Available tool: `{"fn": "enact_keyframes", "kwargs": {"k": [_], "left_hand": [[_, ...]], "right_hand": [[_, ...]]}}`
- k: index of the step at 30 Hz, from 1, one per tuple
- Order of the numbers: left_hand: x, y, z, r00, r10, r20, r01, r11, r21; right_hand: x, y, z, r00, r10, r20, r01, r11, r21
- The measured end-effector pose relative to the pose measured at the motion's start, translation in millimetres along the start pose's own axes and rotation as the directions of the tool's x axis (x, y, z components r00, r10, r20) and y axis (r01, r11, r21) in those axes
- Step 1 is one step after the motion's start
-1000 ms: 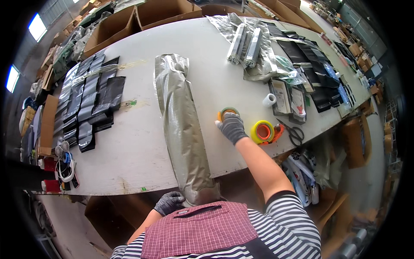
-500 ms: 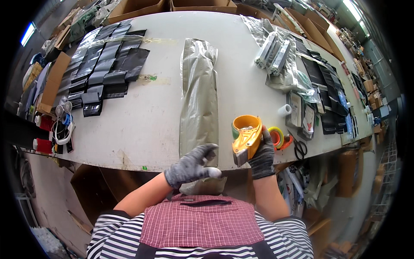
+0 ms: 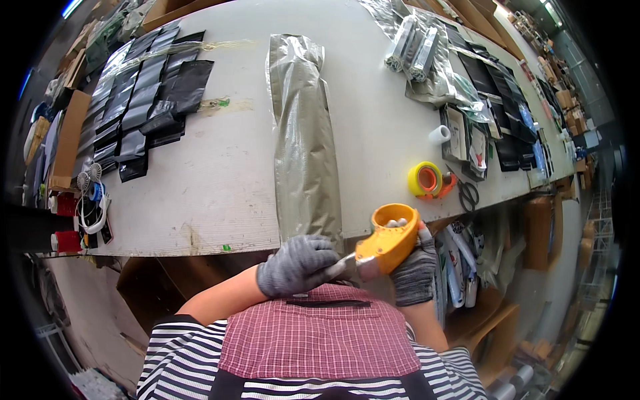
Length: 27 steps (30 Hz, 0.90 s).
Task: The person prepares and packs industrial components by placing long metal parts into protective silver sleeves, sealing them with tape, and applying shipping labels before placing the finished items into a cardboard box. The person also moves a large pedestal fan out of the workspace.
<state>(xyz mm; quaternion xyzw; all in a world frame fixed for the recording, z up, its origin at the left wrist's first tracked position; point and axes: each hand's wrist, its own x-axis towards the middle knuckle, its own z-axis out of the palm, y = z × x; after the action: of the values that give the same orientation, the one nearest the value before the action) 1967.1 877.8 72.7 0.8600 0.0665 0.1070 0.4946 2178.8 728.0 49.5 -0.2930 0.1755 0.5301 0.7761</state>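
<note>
Right grip (image 3: 414, 275) clamps the yellow dispenser (image 3: 389, 247), left grip (image 3: 297, 268) unclear, and a sudden tilt there could nick the grey bag (image 3: 303, 147)!

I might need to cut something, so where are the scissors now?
In the head view, the scissors lie on the right side of the white table, near its front edge, just right of the yellow tape roll.
</note>
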Motion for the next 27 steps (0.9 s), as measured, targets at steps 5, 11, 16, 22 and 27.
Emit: {"fn": "enact_keyframes", "kwargs": {"k": [5, 11, 16, 22, 27], "left_hand": [[-87, -36, -8, 0.825, -0.549, 0.132, 0.539, 0.696, -0.473], [-89, -130, 74, 0.505, -0.844, 0.18, 0.849, 0.448, -0.279], [-72, -165, 109, 0.622, -0.706, 0.339, 0.598, 0.708, 0.376], [20, -65, -13, 0.882, -0.262, 0.391, -0.058, 0.764, 0.643], [69, -127, 28, 0.729, 0.28, 0.624, -0.674, 0.454, 0.583]], "right_hand": [[8, -14, -93, 0.961, -0.147, -0.235, 0.159, 0.987, 0.034], [105, 64, -225, 0.911, -0.2, -0.36, 0.181, 0.98, -0.085], [142, 109, -257, 0.849, 0.032, -0.528, -0.099, 0.99, -0.098], [143, 116, -266, 0.9, 0.194, -0.391, -0.109, 0.967, 0.229], [144, 113, -247, 0.941, -0.017, -0.339, 0.095, 0.972, 0.215]]}}
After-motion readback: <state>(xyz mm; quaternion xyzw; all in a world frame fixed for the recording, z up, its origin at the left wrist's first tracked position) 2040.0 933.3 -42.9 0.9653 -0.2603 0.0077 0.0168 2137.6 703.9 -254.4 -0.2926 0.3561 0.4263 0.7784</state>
